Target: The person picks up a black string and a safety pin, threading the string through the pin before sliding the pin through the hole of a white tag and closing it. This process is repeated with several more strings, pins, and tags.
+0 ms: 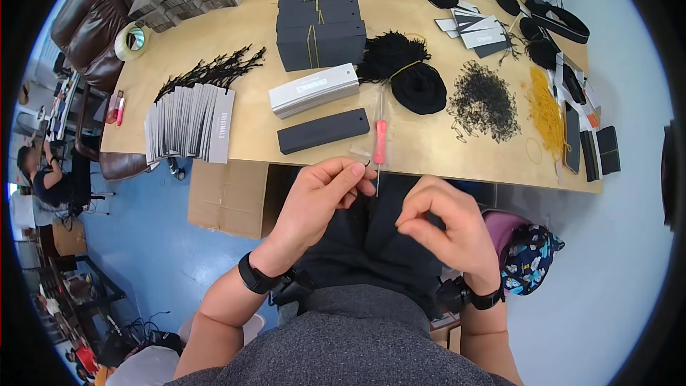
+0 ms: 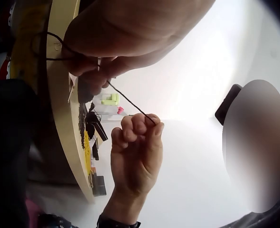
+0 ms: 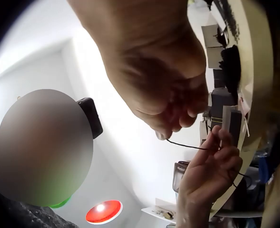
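A thin black cord [image 2: 130,100] runs taut between my two hands in the left wrist view. My left hand [image 1: 321,196] pinches it between thumb and forefinger, just off the table's front edge. A loop of the cord [image 2: 48,33] hangs out on the far side of that hand. To the right, my right hand [image 1: 454,225] pinches the cord's other stretch with thumb and fingertip, held over the lap. In the right wrist view the cord [image 3: 187,145] sags slightly. Beyond the left fingertips, a red-handled tool [image 1: 380,141] with a thin shaft lies at the table edge.
On the table [image 1: 250,139] stand dark card stacks [image 1: 320,46], white printed tags [image 1: 189,125] with black cords, and a bundle of black cords [image 1: 418,86]. Farther right lie a heap of small black loops [image 1: 484,102] and yellow bands [image 1: 547,118]. A cardboard box [image 1: 227,199] stands below.
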Motion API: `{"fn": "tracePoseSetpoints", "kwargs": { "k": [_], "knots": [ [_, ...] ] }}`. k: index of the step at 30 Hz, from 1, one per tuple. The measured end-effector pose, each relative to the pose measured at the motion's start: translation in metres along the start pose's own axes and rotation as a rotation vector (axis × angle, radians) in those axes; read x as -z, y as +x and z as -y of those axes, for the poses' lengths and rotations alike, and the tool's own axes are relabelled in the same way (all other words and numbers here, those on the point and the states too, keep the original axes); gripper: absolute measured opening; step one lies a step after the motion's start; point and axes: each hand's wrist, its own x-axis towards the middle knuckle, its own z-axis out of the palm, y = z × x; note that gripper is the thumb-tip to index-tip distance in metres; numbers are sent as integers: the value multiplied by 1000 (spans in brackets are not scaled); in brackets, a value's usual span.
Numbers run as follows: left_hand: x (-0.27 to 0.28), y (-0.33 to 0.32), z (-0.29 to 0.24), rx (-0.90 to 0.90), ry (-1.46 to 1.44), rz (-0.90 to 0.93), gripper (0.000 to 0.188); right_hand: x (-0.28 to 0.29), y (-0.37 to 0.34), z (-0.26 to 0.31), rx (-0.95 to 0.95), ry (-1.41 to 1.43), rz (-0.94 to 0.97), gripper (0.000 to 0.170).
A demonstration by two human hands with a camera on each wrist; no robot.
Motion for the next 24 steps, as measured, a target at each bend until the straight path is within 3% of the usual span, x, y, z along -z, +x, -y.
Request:
{"fn": "tracePoseSetpoints", "kwargs": {
  "k": [3, 6, 13, 18, 21, 24],
  "knots": [
    [-9, -1, -1, -63, -15, -28, 26, -10, 3, -1, 44, -124, 20, 10],
    [-16, -4, -5, -101, 62, 48, 24, -16, 12, -19, 214, -475, -226, 14],
    [-17, -6, -3, -78, 28, 146, 19, -18, 13, -29, 211, -407, -272, 15],
    [-15, -4, 0, -43, -69, 178, 17, -14, 7, -25, 41, -138, -225, 27],
    [-13, -4, -1, -40, -48, 189, 16, -9, 2, -28, 64, -153, -184, 34],
    [-15, -5, -4, -35, 20, 191, 15, -7, 2, -26, 36, -114, -133, 24]
  ]
}}
